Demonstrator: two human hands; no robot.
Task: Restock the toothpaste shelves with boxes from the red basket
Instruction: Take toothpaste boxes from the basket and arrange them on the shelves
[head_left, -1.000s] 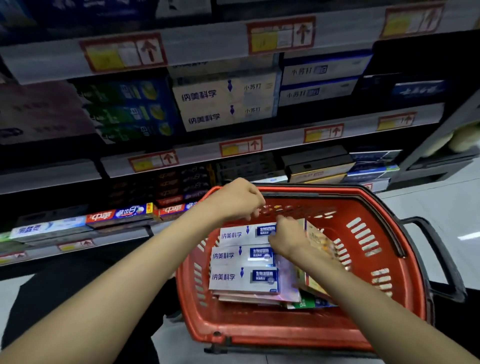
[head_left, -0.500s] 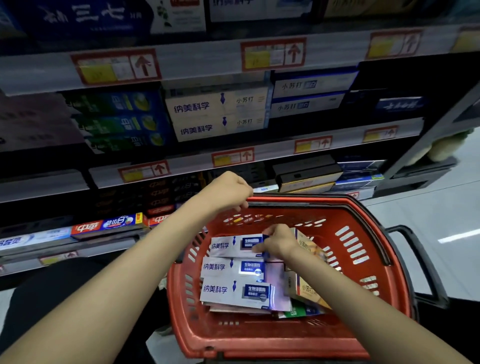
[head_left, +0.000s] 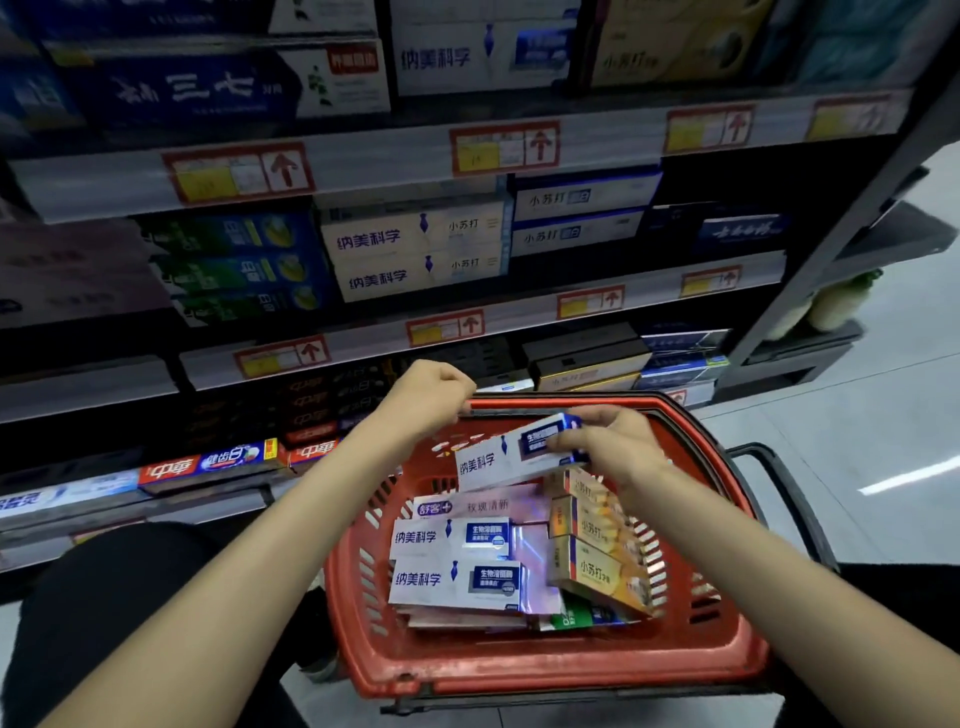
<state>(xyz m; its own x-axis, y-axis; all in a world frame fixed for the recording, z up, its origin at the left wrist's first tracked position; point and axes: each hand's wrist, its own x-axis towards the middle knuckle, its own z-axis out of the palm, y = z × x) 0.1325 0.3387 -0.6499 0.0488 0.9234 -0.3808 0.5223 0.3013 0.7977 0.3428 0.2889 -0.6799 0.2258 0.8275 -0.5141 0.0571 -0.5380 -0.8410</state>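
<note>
Pinched at its blue end by the right hand (head_left: 613, 447), one white-and-blue box (head_left: 498, 460) is up and out, tilted in the air over the far half of the red basket (head_left: 519, 670). Half a second ago it lay flat as the top of three in the stack! The left hand (head_left: 431, 395) hasn't budged, fingers curled on the far rim to steady things. So one box looks ready to shelve, likely beside the look-alike boxes (head_left: 410, 254) on the middle shelf (head_left: 519, 317). Down in the basket: two matching white boxes (head_left: 452, 561) on the left, a newly uncovered pink box (head_left: 467, 506) behind them, yellow boxes (head_left: 597, 571) standing along the right, and a green box (head_left: 576, 618) peeking out underneath.
</note>
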